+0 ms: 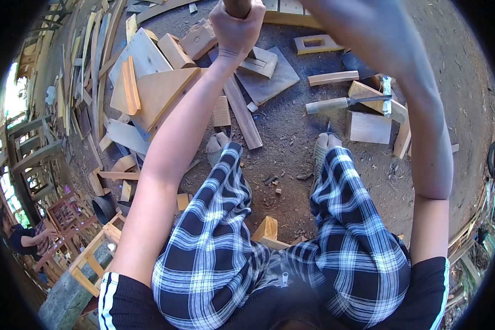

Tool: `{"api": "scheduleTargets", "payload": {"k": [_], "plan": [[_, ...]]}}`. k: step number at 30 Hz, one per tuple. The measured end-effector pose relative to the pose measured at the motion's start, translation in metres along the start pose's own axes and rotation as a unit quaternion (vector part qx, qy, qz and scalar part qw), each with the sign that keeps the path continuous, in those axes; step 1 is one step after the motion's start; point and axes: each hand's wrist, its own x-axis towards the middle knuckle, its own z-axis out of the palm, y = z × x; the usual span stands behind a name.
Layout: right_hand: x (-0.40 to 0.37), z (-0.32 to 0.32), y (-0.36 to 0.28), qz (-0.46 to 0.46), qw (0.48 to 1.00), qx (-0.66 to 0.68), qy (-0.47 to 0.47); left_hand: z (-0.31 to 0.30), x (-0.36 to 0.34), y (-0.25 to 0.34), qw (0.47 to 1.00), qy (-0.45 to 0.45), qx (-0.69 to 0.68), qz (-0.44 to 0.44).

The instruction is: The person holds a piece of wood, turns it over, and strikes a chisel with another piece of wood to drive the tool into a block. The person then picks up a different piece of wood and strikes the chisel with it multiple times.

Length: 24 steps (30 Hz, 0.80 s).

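Brown round wooden handle point(238, 7) shows at the top edge, the left hand point(236, 27) clenched around it. The right hand's point(349, 19) grip cannot be told through blur. Beyond, a pale-handled metal tool point(328, 105) lies near a pale rectangular wooden block point(369, 127) on brown dirt ground point(283, 143).

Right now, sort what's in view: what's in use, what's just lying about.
In use:
- round wooden piece, gripped by the left hand
- right hand, too blurred to tell what it holds

Apparently just lying about:
- wooden-handled tool
- slotted block
- narrow plank
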Motion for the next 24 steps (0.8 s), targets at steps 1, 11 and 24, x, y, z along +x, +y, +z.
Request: {"api": "scheduleTargets", "payload": {"k": [1, 11, 24], "plan": [[0.000, 0.007, 0.002, 0.009, 0.997, -0.083, -0.006, 0.003, 0.002, 0.004, 0.996, 0.021, -0.087, 0.015], [0.013, 0.000, 0.022, 0.095, 0.989, 0.023, -0.111, 0.004, 0.003, -0.010, 0.988, 0.020, 0.113, 0.103], [-0.038, 0.129, 0.137, 0.210, 0.908, 0.354, 0.083, 0.006, 0.015, 0.019, 0.989, -0.032, -0.103, -0.100]]}}
